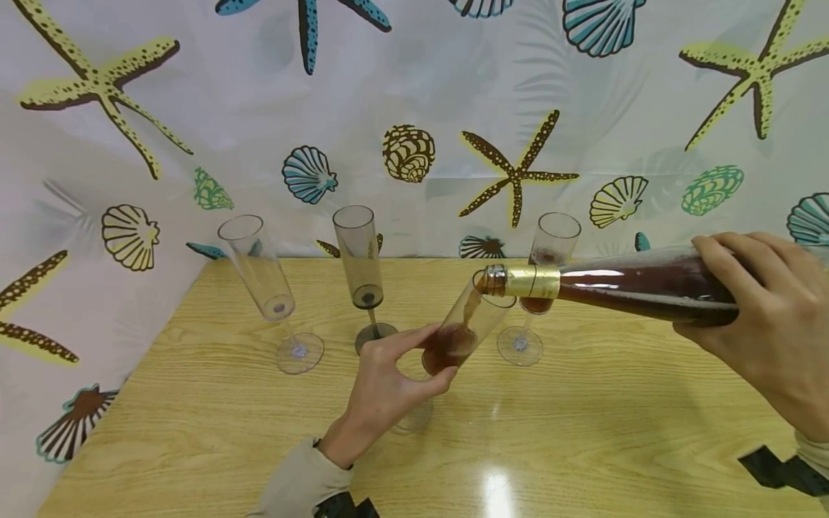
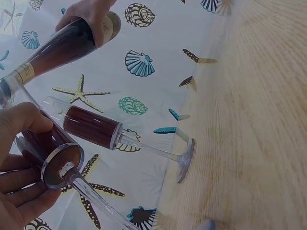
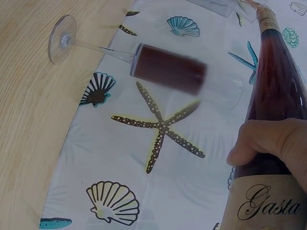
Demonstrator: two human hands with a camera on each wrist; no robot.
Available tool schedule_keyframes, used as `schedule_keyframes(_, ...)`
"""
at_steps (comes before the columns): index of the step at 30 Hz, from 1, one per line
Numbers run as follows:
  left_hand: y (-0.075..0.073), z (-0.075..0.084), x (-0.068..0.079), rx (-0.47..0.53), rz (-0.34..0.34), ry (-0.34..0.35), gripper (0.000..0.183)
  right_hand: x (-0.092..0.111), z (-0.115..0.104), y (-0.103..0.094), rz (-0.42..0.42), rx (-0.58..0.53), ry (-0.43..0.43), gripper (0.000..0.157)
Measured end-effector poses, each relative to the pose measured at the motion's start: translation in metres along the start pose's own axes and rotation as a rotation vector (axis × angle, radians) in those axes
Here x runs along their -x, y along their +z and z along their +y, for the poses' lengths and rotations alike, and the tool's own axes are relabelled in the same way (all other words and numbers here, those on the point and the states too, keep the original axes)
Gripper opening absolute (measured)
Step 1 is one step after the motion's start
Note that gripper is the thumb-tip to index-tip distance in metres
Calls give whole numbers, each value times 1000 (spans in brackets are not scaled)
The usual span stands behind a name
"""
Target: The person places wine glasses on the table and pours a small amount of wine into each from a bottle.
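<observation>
My left hand (image 1: pixel 395 385) grips a champagne flute (image 1: pixel 453 338) by its bowl and tilts it to the right. Dark red-brown liquid fills the lower part of that flute, and a stream runs in from the bottle's mouth at its rim. The wine bottle (image 1: pixel 637 284) lies nearly level in my right hand (image 1: pixel 777 316), which is wrapped round its body. In the right wrist view the bottle's label (image 3: pixel 271 203) reads "Gasta". Just behind the neck stands a second flute (image 1: pixel 520 345), upright and partly filled with dark liquid.
Two more flutes stand at the left on the wooden table (image 1: pixel 214 432): a clear one (image 1: pixel 259 280) and a grey-tinted one (image 1: pixel 360 259). A white cloth (image 1: pixel 414 86) printed with shells and starfish hangs behind the table.
</observation>
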State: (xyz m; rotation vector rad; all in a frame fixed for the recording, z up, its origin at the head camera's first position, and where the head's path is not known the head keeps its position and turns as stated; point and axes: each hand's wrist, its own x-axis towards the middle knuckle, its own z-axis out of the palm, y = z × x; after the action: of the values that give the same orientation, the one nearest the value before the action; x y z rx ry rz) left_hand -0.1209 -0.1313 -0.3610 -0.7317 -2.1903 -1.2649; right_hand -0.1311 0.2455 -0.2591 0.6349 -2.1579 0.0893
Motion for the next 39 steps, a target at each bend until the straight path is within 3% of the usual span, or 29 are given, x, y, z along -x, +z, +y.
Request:
schedule_keyframes(14, 0, 0, -2, 0, 4, 23, 46, -2, -2, 1, 23, -5, 7, 110)
schedule_keyframes(22, 0, 0, -1, 9, 0, 15, 45, 0, -2, 2, -7, -13, -3, 107)
schedule_keyframes(34, 1, -2, 0, -6, 20, 33, 45, 5, -6, 11, 2, -89, 34, 110)
schedule_keyframes(39, 1, -1, 1, -1, 30, 29, 45, 10, -7, 16, 12, -157, 77, 97)
